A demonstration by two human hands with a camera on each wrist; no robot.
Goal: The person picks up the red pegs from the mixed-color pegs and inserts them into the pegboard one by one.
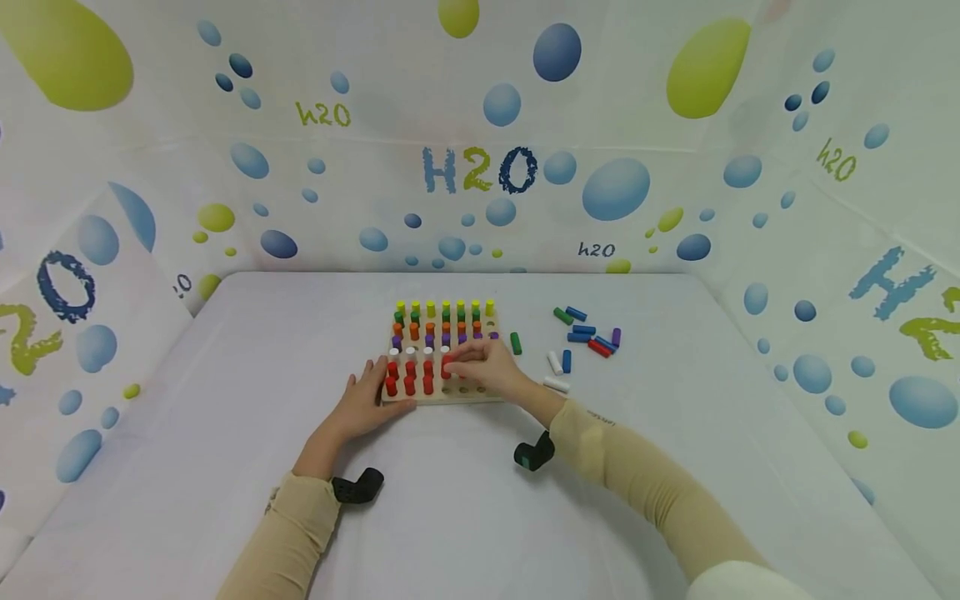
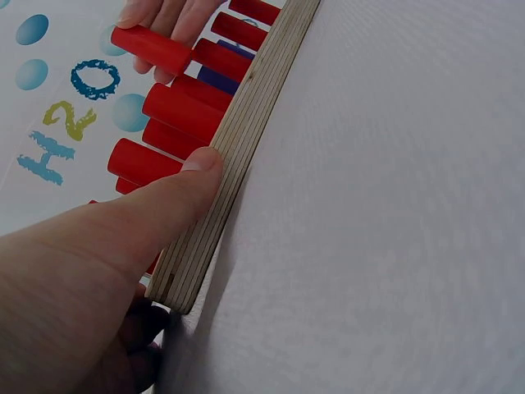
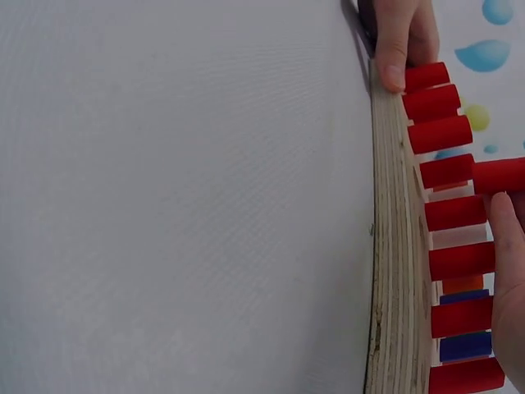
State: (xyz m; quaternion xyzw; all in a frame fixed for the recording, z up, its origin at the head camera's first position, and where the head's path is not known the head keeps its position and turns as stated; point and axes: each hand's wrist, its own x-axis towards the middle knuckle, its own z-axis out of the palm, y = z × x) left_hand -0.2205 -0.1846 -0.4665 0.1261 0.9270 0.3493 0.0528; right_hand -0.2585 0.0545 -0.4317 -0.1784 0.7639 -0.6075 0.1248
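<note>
A wooden pegboard (image 1: 429,400) carries rows of coloured pegs: yellow at the back, then green, orange, purple, white and red. My left hand (image 1: 365,406) holds the board at its front left corner, the thumb (image 2: 193,176) lying against the layered front edge (image 2: 246,123). Over the board, my right hand (image 1: 491,367) pinches a red peg (image 2: 152,49) between thumb and fingers. In the right wrist view this red peg (image 3: 499,176) sits above the standing red pegs (image 3: 439,135). Bare holes (image 1: 463,390) show at the front right of the board.
Right of the board lie loose pegs: a green peg (image 1: 515,343), a white peg (image 1: 555,362), a blue peg (image 1: 567,361), a red peg (image 1: 598,348), a purple peg (image 1: 617,337) and several others. A white cloth (image 1: 300,333) covers the table, and a printed curtain (image 1: 480,233) stands behind.
</note>
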